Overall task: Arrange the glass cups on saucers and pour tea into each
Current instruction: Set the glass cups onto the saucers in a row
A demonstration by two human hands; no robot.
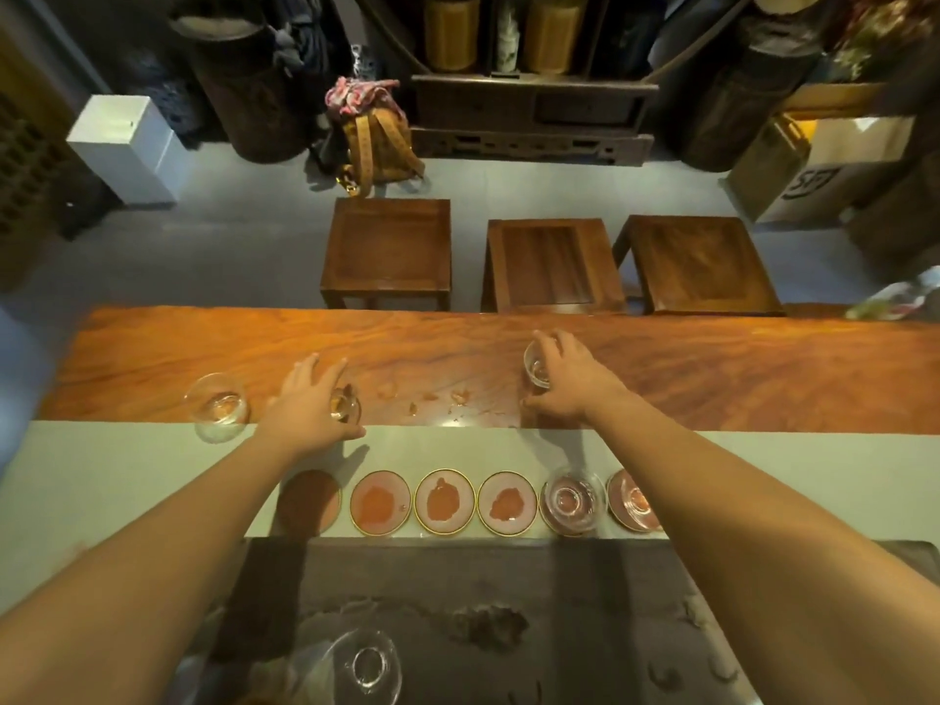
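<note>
left hand [305, 404]: fingers curling round a small glass cup [346, 405] on the wooden table [712, 379]
right hand [569, 381]: gripping another glass cup [538, 366], far side of table
saucers [445, 501]: sitting in a row on the grey runner [101, 480]; two at right are carrying cups
spare cup [218, 407]: standing left of left hand

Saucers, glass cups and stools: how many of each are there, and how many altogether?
Saucers: 6
Glass cups: 5
Wooden stools: 3
Total: 14
</note>
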